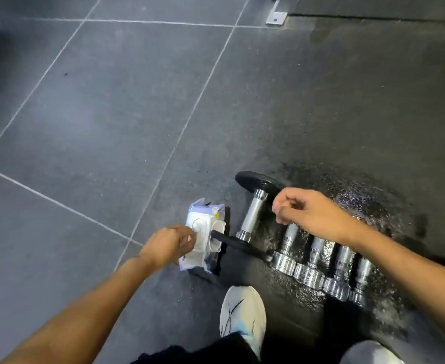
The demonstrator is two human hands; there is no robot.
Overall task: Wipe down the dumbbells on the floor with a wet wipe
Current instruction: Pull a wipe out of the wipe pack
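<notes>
Left hand [167, 245] on wipes pack [204, 236] — print unreadable, dumbbells [253, 219] beside.

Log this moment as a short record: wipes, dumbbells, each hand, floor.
wipes pack: on the tiled floor, lid flipped open
large dumbbell: black plates, beside the pack
small dumbbells: chrome, in a row on the dark mat
left hand: on the pack opening
right hand: loosely closed above the dumbbells, apparently holding nothing

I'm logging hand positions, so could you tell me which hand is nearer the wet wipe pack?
Left. The left hand touches the wet wipe pack; the right hand hovers over the dumbbells.
</notes>
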